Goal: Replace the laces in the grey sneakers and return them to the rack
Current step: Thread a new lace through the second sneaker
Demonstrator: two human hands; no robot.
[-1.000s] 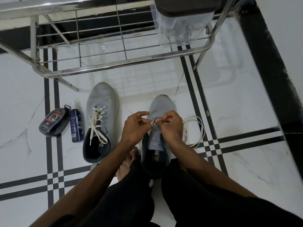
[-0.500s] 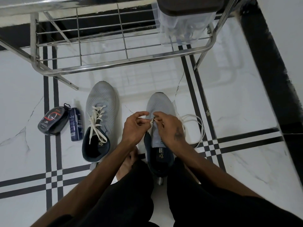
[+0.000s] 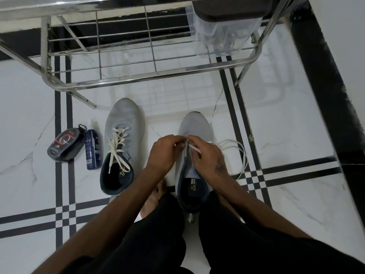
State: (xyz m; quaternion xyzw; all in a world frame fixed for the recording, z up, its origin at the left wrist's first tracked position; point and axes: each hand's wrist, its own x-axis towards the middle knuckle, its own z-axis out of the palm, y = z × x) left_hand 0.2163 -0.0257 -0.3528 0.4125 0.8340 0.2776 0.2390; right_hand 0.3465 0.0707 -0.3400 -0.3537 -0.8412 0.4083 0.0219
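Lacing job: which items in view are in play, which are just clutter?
In play:
- right sneaker, being laced
- white lace, pinched by left hand and right hand
- left sneaker, laced
- metal rack

Clutter:
- blue spray bottle
- polish sponge case
- plastic bag on rack

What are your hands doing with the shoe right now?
Left hand and right hand both pinching the white lace over the right sneaker. Left sneaker already laced. Nothing in the way.

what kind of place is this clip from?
Probably a home entryway or shoe corner: white marble-look floor tiles with black stripes, a steel wire shoe rack, and shoe-care products beside grey sneakers.
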